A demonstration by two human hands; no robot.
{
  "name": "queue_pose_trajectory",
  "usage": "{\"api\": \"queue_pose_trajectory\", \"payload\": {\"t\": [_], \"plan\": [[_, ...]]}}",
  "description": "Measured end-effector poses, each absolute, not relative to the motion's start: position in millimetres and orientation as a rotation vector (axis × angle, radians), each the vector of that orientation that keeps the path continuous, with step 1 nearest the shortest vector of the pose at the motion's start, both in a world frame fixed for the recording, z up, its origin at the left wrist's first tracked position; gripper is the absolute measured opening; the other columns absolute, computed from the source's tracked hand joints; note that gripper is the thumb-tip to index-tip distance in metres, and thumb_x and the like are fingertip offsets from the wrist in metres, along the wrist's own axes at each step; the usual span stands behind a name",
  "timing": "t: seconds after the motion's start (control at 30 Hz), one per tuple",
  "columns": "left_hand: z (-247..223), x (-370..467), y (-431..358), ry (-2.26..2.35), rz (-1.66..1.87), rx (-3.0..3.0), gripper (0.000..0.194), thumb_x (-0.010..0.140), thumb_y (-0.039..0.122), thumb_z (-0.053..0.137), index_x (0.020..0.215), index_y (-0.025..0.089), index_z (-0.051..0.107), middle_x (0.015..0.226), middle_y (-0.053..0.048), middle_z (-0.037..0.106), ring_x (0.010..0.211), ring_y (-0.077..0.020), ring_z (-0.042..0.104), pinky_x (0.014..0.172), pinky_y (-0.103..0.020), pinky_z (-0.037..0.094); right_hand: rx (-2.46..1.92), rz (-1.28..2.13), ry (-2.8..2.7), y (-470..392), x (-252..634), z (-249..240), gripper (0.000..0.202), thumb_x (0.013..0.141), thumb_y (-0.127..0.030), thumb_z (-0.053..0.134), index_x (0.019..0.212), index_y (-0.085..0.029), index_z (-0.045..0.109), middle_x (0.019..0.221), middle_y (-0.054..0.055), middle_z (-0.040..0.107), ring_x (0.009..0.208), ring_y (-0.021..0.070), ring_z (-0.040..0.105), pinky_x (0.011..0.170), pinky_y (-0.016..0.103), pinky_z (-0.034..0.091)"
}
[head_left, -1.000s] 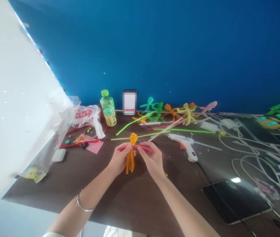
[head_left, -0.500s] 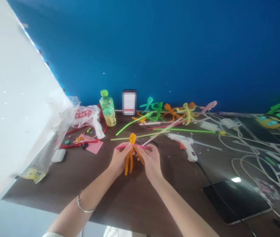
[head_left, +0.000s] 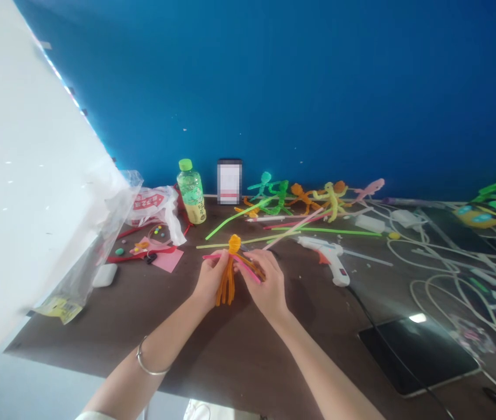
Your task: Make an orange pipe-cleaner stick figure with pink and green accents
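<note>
One orange figure pinched by left hand and right hand, brown tabletop, blue wall

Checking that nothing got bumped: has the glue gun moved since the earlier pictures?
No. The glue gun lies where it did in both, its handle beyond and to the left of the black tablet, with no visible shift against it.

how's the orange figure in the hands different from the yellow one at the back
The orange figure is in the left hand, a pink strip at its neck; the yellow figure is unheld. The orange figure has straight strands hanging down; the yellow figure has spread limbs. Both have heads.
</note>
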State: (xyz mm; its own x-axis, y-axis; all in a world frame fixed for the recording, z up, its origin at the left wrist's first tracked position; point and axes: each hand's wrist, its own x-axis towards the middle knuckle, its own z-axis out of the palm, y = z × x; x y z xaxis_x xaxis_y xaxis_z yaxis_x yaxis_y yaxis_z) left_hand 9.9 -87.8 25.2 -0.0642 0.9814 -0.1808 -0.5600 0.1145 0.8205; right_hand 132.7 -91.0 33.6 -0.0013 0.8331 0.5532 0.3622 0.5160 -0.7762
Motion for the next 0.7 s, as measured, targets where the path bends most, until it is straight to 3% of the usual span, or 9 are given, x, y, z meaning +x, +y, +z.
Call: {"api": "queue_pose_trajectory", "payload": {"t": [0.17, 0.27, 0.37, 0.47, 0.53, 0.63, 0.7], "plan": [[30.7, 10.7, -92.3, 0.868, 1.387, 0.738, 0.024, 0.066, 0.033, 0.067, 0.081, 0.015, 0.063, 0.079, -0.006, 0.065, 0.072, -0.0152, 0.062, 0.070, -0.028, 0.048, -1.014, 0.586, -1.600, -91.0, 133.0, 38.2, 0.011, 0.078, -0.023, 0.056, 0.085, -0.022, 0.064, 0.087, 0.005, 0.062, 0.083, 0.0181, 0.059, 0.076, 0.033, 0.049], [34.4, 3.5, -91.2, 0.718, 1.297, 0.766, 0.032, 0.061, 0.025, 0.067, 0.090, 0.013, 0.065, 0.088, -0.010, 0.066, 0.079, -0.0220, 0.062, 0.073, -0.034, 0.047, -1.038, 0.647, -1.511, -88.8, 137.8, 39.8, 0.010, 0.079, -0.025, 0.055, 0.082, -0.021, 0.063, 0.082, 0.004, 0.063, 0.078, 0.0170, 0.059, 0.073, 0.031, 0.049], [36.7, -8.4, -85.1, 0.625, 1.163, 0.642, 0.042, 0.063, 0.037, 0.057, 0.092, 0.007, 0.065, 0.091, -0.017, 0.065, 0.080, -0.0267, 0.062, 0.072, -0.038, 0.047, -1.048, 0.760, -1.471, -85.0, 144.6, 42.1, 0.011, 0.077, -0.029, 0.057, 0.079, -0.019, 0.063, 0.079, 0.004, 0.063, 0.073, 0.0165, 0.059, 0.066, 0.029, 0.049], [36.6, -16.1, -79.2, 0.703, 1.156, 0.595, 0.044, 0.070, 0.043, 0.053, 0.094, 0.008, 0.064, 0.088, -0.015, 0.065, 0.075, -0.0216, 0.062, 0.071, -0.034, 0.048, -1.029, 0.864, -1.534, -80.9, 150.3, 43.7, 0.014, 0.076, -0.032, 0.058, 0.075, -0.019, 0.063, 0.075, 0.003, 0.063, 0.071, 0.0163, 0.060, 0.064, 0.028, 0.050], [35.6, -16.7, -78.1, 0.761, 1.203, 0.655, 0.039, 0.068, 0.034, 0.063, 0.102, 0.014, 0.060, 0.087, -0.009, 0.064, 0.071, -0.0164, 0.061, 0.070, -0.031, 0.048, -1.017, 0.904, -1.587, -78.6, 152.4, 44.0, 0.015, 0.075, -0.033, 0.058, 0.072, -0.018, 0.062, 0.072, 0.003, 0.062, 0.069, 0.0159, 0.059, 0.063, 0.028, 0.050], [33.7, -14.6, -79.8, 0.787, 1.246, 0.821, 0.057, 0.058, 0.017, 0.073, 0.111, 0.025, 0.054, 0.093, -0.003, 0.061, 0.069, -0.0121, 0.060, 0.067, -0.029, 0.049, -0.991, 0.946, -1.652, -76.3, 153.7, 43.8, 0.016, 0.075, -0.033, 0.058, 0.069, -0.018, 0.062, 0.070, 0.002, 0.062, 0.067, 0.0153, 0.059, 0.062, 0.027, 0.050], [32.7, -13.8, -80.7, 0.815, 1.250, 0.961, 0.055, 0.056, 0.015, 0.074, 0.107, 0.025, 0.057, 0.101, -0.004, 0.059, 0.067, -0.0106, 0.059, 0.066, -0.028, 0.049, -0.973, 0.969, -1.679, -75.4, 154.4, 43.7, 0.016, 0.075, -0.032, 0.058, 0.068, -0.019, 0.062, 0.070, 0.002, 0.062, 0.067, 0.0150, 0.059, 0.062, 0.027, 0.050]]}}
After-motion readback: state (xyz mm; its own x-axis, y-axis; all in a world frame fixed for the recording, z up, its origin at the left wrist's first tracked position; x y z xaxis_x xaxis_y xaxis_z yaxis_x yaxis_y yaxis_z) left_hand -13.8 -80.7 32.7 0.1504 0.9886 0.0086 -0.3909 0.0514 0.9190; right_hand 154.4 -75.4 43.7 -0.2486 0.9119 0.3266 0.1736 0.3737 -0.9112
